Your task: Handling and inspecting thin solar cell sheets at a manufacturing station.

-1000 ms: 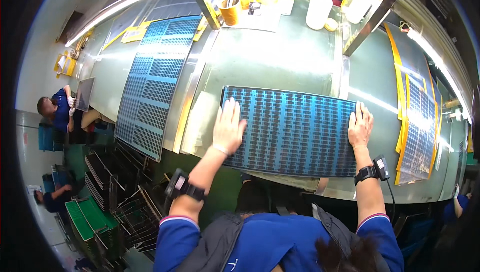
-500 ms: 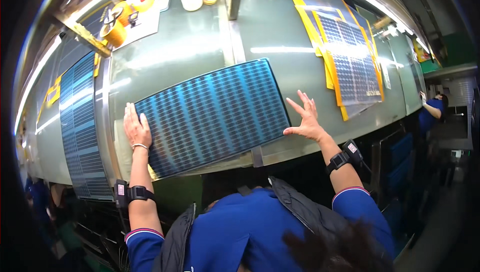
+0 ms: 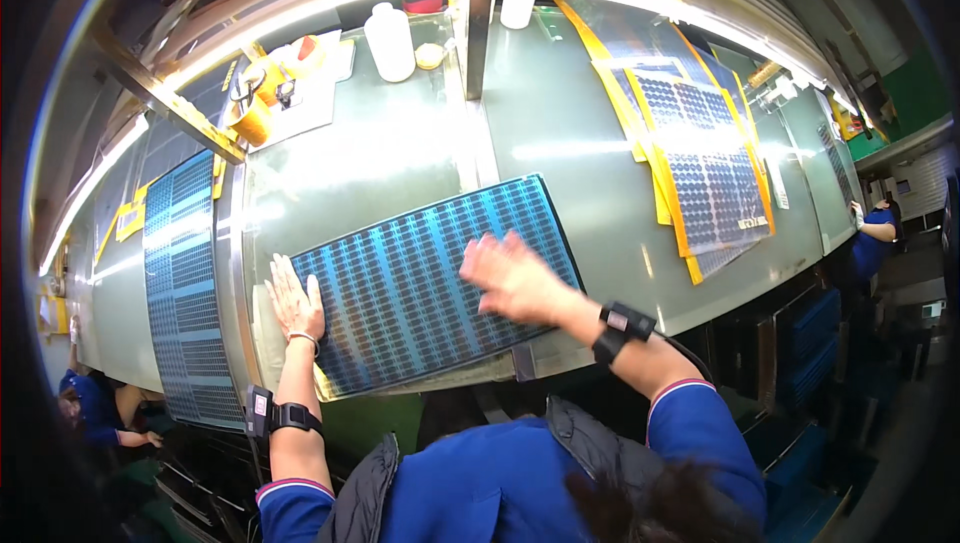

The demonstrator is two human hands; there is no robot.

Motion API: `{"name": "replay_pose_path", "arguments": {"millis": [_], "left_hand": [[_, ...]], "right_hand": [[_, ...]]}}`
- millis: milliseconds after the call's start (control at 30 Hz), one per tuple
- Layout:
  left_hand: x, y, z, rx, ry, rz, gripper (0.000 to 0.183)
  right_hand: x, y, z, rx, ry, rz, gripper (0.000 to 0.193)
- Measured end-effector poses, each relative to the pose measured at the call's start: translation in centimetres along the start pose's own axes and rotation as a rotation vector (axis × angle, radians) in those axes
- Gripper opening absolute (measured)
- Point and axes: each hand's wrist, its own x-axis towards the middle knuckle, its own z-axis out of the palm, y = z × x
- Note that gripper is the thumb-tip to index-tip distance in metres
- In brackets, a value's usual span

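A blue rectangular sheet [image 3: 410,293] with rows of small dark printed patterns lies slightly turned on the greenish work table [image 3: 350,178]. At its left edge rests my left hand [image 3: 297,301], flat with the fingers stretched out. My right hand [image 3: 515,281] is over the right half of the sheet, palm down, its fingers extended and a little blurred by motion. Nothing is seen in either hand. Whether the right hand touches the sheet or hovers just above it, I cannot tell.
To the left lies another blue patterned sheet [image 3: 185,283]. Transparent grid-printed films with yellow edging [image 3: 705,158] are at the right. A white bottle [image 3: 390,43] and orange tape rolls [image 3: 250,118] stand at the back, near a metal post [image 3: 478,23]. Other people work at both sides.
My right hand has moved left from beside the sheet's right edge to over its surface. My left hand stays at the left edge. The whole view has shifted slightly, showing more of the back.
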Motion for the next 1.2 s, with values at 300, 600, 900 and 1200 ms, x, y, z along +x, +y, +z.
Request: {"name": "replay_pose_path", "arguments": {"millis": [300, 600, 900, 1200], "left_hand": [[1.1, 1.0, -2.4, 0.077, 0.012, -0.030, 0.069], [-18.5, 2.8, -14.5, -0.149, 0.080, 0.335, 0.071], [-19.5, -5.3, -7.4, -0.263, 0.262, 0.419, 0.039], [-11.2, -8.1, -34.4, 0.273, 0.361, 0.210, 0.026]], "right_hand": [[1.4, 7.5, -1.1, -0.263, 0.388, 0.572, 0.073], [-15.9, -4.7, -0.6, -0.119, 0.173, 0.476, 0.086], [-20.6, -5.7, 3.4, 0.060, 0.273, 0.180, 0.066], [-7.7, -4.9, -13.7, 0.314, 1.047, -0.121, 0.020]]}}
